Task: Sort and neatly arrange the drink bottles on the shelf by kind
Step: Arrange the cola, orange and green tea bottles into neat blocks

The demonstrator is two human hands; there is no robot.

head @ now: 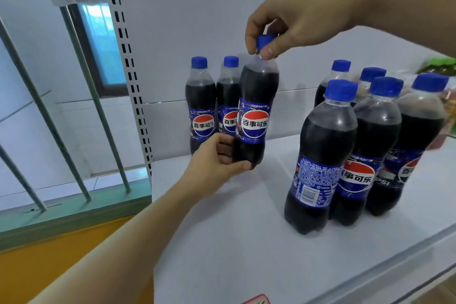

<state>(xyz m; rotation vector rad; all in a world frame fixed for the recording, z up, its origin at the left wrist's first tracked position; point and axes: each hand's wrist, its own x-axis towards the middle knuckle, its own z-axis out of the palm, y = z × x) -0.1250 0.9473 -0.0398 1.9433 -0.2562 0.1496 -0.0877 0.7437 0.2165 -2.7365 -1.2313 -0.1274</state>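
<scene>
Right hand [293, 24]: pinching the cap [264, 41]
Left hand [217, 158]: gripping the bottle [256, 111] low
Shelf [246, 242]: two bottles just behind

Both my arms are in, bare forearms. My left hand [217, 158] comes up from below with the palm turned inward, fingers curled round the back of the cola bottle [255, 111] near its base, thumb tip pressed across the front just under the label. My right hand [293, 21] reaches in from the upper right, wrist bent down, fingertips and thumb pinching the bottle's blue cap [264, 41] from above. Knuckles face me.
</scene>
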